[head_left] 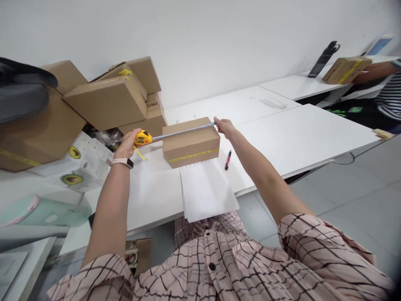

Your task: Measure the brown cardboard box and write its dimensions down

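Note:
A closed cardboard box with a yellow strip along its front sits on the white table. My left hand is closed around a yellow and black tape measure, just off the box's left end. From it the blade runs out across the box top. At the box's right end, my right hand pinches the free end of that blade. Beneath the box's front edge lies a stack of white paper, and to its right a red and black pen.
Cardboard boxes are piled at the left, above white cartons with avocado pictures. A green see-through container lies at the lower left. Far right, another person's arm reaches to a taped box near a dark bottle.

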### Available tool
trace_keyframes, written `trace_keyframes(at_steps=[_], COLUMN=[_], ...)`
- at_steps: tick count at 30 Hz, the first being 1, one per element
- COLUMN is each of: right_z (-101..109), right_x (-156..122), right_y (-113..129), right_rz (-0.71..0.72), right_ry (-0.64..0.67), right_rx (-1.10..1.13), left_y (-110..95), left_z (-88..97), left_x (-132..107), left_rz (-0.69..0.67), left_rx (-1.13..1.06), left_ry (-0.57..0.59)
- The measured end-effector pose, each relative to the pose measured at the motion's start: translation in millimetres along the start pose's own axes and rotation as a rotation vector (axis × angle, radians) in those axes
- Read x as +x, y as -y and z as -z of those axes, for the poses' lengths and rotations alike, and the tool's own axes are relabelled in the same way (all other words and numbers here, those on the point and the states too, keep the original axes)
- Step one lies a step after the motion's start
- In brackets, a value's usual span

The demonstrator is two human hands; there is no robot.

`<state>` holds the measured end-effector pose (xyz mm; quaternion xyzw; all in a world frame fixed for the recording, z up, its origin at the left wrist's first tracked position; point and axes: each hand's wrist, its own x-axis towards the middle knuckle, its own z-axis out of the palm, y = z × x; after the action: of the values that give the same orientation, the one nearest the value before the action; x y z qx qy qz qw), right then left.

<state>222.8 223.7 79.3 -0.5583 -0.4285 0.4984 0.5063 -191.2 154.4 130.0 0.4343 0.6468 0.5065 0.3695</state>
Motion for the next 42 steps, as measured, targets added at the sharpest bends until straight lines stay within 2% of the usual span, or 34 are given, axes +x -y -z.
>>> trace_keyframes(at_steps=[5, 11, 14, 17, 20, 22, 24, 26, 27, 30, 32, 34, 36, 39, 42], right_z=[-14, -13, -14, -14, -10, -8, -10, -18, -25, -49, -65, -77, -84, -87, -87], right_x=[-5, -5, -8, -6, -1, 2, 2, 1, -1, -2, 0, 5, 12, 22, 24], right_y=[-15, -20, -19, -17, -8, 6, 22, 36, 41, 40, 30, 16, 3, -5, -4], right_rz=[0.027, -0.047, -0.022, 0.057, 0.106, 0.158, 0.246, 0.334, 0.363, 0.396, 0.421, 0.473, 0.533, 0.596, 0.629], right_ry=[0.019, 0.054, 0.034, -0.024, -0.015, 0.014, 0.05, 0.126, 0.172, 0.262, 0.245, 0.202, 0.175, 0.19, 0.225], right_rx=[-0.201, -0.211, -0.264, -0.364, -0.381, -0.338, -0.292, -0.289, -0.307, -0.383, -0.38, -0.35, -0.343, -0.43, -0.603], left_y=[14, 20, 22, 17, 2, -7, -9, -2, 6, 28, 34, 29, 18, 4, 3], left_z=[-13.8, -23.6, -24.3, -21.6, -12.4, -7.3, -10.6, -27.2, -40.3, -88.2, -116.2, -135.1, -145.2, -152.1, -157.6], left_x=[-2, -3, -5, -8, -23, -47, -83, -128, -150, -201, -215, -212, -201, -183, -173], left_rz=[0.009, -0.015, -0.036, -0.056, -0.077, -0.074, -0.022, 0.082, 0.132, 0.209, 0.231, 0.248, 0.263, 0.266, 0.274], left_rx=[-0.023, -0.052, -0.068, -0.062, -0.037, -0.014, 0.012, -0.005, -0.05, -0.324, -0.482, -0.57, -0.584, -0.567, -0.579], left_ry=[0.044, 0.089, 0.113, 0.105, 0.142, 0.271, 0.492, 0.741, 0.814, 0.797, 0.71, 0.62, 0.544, 0.471, 0.437])
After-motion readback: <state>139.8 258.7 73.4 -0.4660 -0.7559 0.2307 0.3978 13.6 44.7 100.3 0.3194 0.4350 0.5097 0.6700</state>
